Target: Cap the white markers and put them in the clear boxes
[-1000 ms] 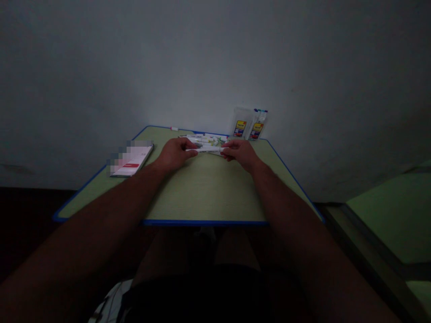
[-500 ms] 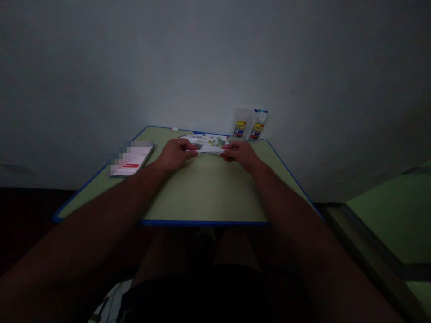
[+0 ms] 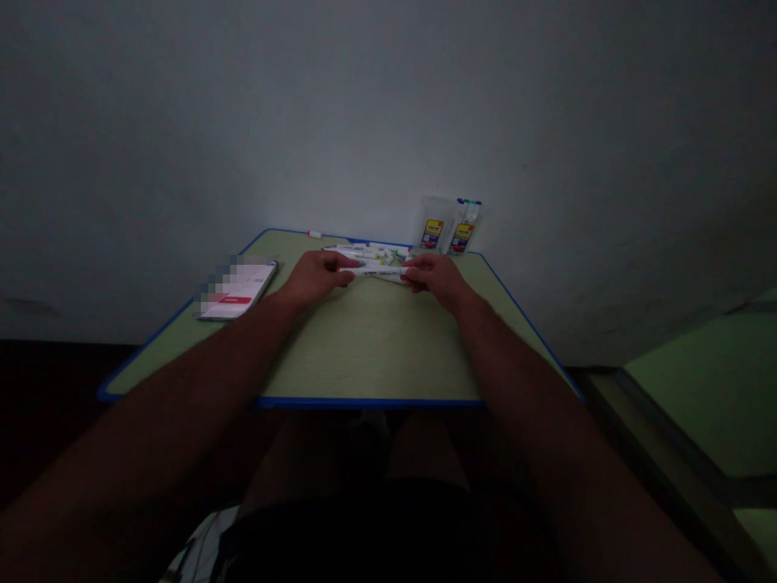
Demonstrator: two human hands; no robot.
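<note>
One white pen (image 3: 380,272), slim, with dark lettering along the barrel, lies level between two bare hands above the middle of the far half of the counter, in front of a heap of pens. Left hand (image 3: 314,278): grip narrow, thumb and fingers pinching the pen's left end. Right hand (image 3: 438,279): grip likewise narrow, closed about the right end; the fingers cover that tip, so its colour cannot be told. Counter (image 3: 376,348): pale yellow-green top, blue edging (image 3: 376,402) all round, its far side near a plain grey wall (image 3: 388,105). Heap of pens (image 3: 364,253): white barrels, some with green or yellow parts, lying loosely across one another just beyond the held pen; the exact count cannot be told. Small white piece (image 3: 314,234), pink at one end, lying apart to the left of the heap, near the far edge. Two clear cases with yellow labels, upright at the far right by the wall: left case (image 3: 432,233), and right case (image 3: 462,236) with blue and teal ends at its top. Flat device (image 3: 234,295), lit screen partly blurred, lying at the counter's left, near the left forearm.
</note>
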